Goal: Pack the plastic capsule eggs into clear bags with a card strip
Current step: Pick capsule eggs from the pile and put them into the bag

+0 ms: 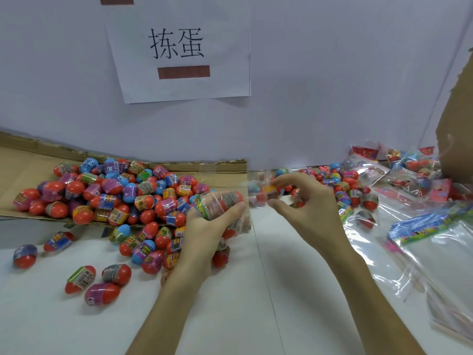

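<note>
Head view, and the bag [240,222] sits mid-table, clear plastic with several eggs already inside, its mouth facing right. The left hand [202,226] grips it from below, thumb curled over the top and fingers wrapped round the bulge. Just right of the mouth, the right hand [307,201] pinches an egg [267,193] between thumb and curled fingertips, yellow and orange, a bit blurred. Left of the bag the pile [115,190] of loose eggs, red, blue and purple, spills off a flat cardboard sheet [23,160] onto the white table [230,303], with strays [112,275] lying nearer on the left. Far right, packed bags [409,165] lie heaped against the wall. Nearer on the right lies a stack of card strips [419,226], and empty bags [440,272] lie beside it. On the wall hangs a paper sign [179,47].
</note>
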Available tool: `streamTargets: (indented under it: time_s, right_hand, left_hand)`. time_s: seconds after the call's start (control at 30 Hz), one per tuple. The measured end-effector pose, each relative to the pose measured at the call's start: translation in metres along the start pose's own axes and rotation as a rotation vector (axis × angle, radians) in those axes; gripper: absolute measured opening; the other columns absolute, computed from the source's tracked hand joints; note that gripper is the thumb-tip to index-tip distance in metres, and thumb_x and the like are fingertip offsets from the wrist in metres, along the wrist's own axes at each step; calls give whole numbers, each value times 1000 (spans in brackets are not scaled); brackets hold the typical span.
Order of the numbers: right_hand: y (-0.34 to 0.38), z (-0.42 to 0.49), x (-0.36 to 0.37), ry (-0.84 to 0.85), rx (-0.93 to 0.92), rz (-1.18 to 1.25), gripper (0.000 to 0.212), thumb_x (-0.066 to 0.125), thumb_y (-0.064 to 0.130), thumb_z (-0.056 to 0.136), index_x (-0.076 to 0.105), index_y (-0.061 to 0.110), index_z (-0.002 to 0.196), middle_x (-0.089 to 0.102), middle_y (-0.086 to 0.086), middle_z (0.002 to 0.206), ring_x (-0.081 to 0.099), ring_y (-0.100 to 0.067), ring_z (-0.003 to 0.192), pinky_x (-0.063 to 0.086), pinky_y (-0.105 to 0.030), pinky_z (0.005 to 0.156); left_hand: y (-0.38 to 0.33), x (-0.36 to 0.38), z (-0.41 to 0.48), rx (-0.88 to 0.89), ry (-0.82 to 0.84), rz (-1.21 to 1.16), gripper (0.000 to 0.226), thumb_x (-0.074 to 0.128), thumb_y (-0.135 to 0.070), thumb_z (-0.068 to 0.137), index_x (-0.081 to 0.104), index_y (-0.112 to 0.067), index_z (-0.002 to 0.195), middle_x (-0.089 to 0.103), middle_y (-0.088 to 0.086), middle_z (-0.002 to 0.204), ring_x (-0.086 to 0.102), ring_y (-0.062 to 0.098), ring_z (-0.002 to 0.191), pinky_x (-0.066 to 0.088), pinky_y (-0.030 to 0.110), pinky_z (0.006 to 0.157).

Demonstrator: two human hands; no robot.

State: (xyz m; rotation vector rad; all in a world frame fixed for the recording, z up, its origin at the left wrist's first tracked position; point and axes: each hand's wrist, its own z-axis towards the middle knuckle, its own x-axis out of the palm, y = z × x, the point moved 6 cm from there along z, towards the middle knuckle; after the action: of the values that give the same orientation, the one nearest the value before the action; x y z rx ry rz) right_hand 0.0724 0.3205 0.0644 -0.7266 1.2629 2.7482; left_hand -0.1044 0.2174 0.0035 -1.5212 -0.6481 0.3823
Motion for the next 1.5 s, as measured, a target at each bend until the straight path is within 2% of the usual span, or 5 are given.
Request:
streamTargets:
  time_s: [0.3, 0.47, 0.87, 1.17, 1.5]
  right_hand:
    - [0, -4, 18, 279, 98, 152, 29, 64, 12, 98, 74, 35, 113, 71, 15, 100, 53, -18, 55, 49, -28, 52]
    - [1, -6, 20, 348, 157, 142, 34, 68, 49, 87, 72, 37, 119, 69, 29, 93, 54, -4, 52, 48, -20, 54]
    - [4, -6, 27, 353, 149, 219, 19, 67, 18, 97, 76, 33, 90, 71, 18, 84, 59, -11, 53, 49, -18, 51]
    - [3, -8, 32, 442, 242, 306, 43, 61, 6, 97, 73, 46, 97, 69, 19, 102, 63, -11, 65, 50, -16, 53]
    - [2, -13, 41, 599, 247, 291, 57, 58, -2, 92, 68, 45, 124, 56, 7, 122, 55, -12, 65, 56, -33, 68]
  left_hand:
    - [4, 2, -1, -141, 65, -234, 94, 97, -39, 64, 55, -9, 142, 71, 17, 126, 69, 37, 116, 53, 54, 106]
    - [-2, 9, -6, -170, 251, -313, 49, 73, -29, 83, 67, -10, 128, 75, 15, 121, 75, 30, 109, 64, 38, 84]
    - [-2, 7, -4, -116, 175, -262, 32, 75, -37, 77, 82, -24, 106, 79, 9, 112, 76, 24, 102, 61, 34, 82]
    - [2, 6, -4, -137, 154, -214, 81, 87, -34, 67, 58, -12, 139, 75, 11, 121, 72, 29, 113, 53, 51, 107]
    - [5, 8, -2, -78, 222, -52, 56, 89, -29, 66, 71, -16, 117, 79, 10, 109, 75, 27, 106, 56, 52, 102]
